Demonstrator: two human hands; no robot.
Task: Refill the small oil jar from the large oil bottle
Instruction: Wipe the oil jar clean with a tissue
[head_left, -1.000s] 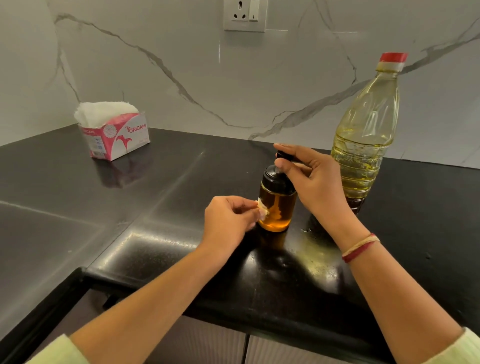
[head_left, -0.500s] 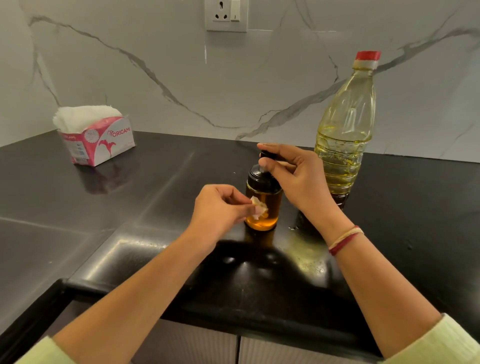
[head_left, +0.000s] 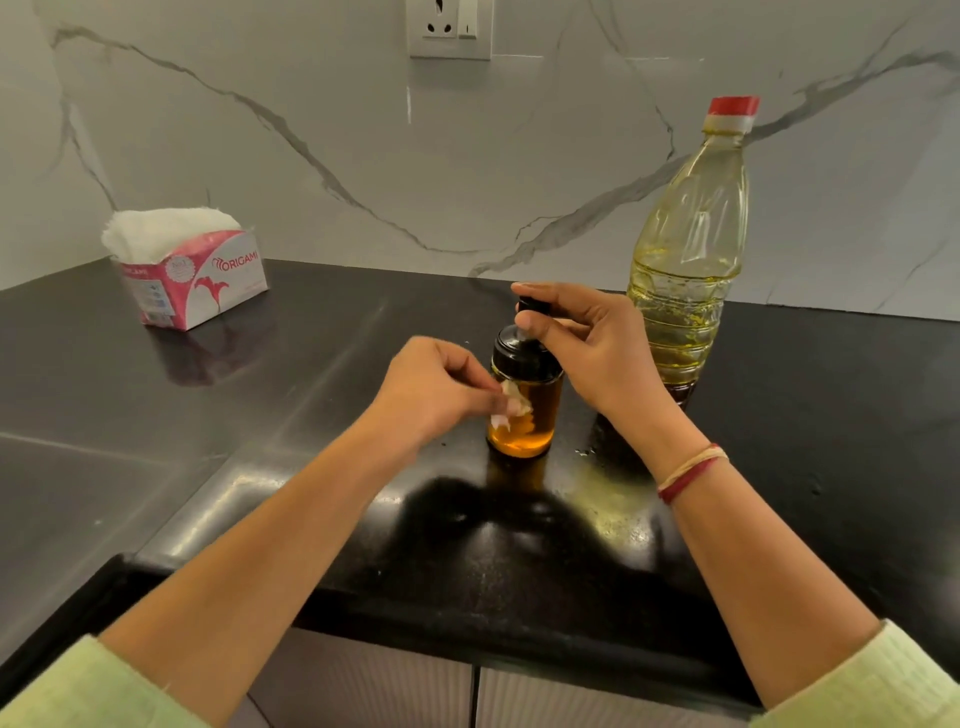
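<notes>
1. At the far left, a pink and white tissue box (head_left: 202, 280) stood on the black counter (head_left: 311, 364) close to the marble wall. White tissues were heaped out of its top, and it was well apart from my hands.
2. My left hand (head_left: 431, 395) reached in from the lower left, with a pale green sleeve (head_left: 78, 686) at the corner. Its thumb and fingertips were clenched on a small crumpled tissue wad (head_left: 511, 405), which was pressed against the glass side of the jar.
3. The small oil jar (head_left: 527, 426) stood upright on the counter in the middle, between my two hands. Amber oil filled most of its glass, and its black lid (head_left: 511, 353) was on. A white wall socket (head_left: 449, 28) sat high on the wall behind it.
4. My right hand (head_left: 592, 353) came over the jar from the right. Its thumb and forefinger grasped the black knob (head_left: 535, 305) on top of the lid, and the other fingers were loosely curled. A red and cream thread band (head_left: 691, 473) circled that wrist.
5. Under that wrist, an oily yellowish sheen (head_left: 613, 504) and a few droplets lay on the counter just beside the jar.
6. The large oil bottle (head_left: 685, 249) stood upright behind my right hand, near the wall and apart from the jar. Its red cap (head_left: 733, 106) was on, and pale yellow oil filled roughly its lower half.
</notes>
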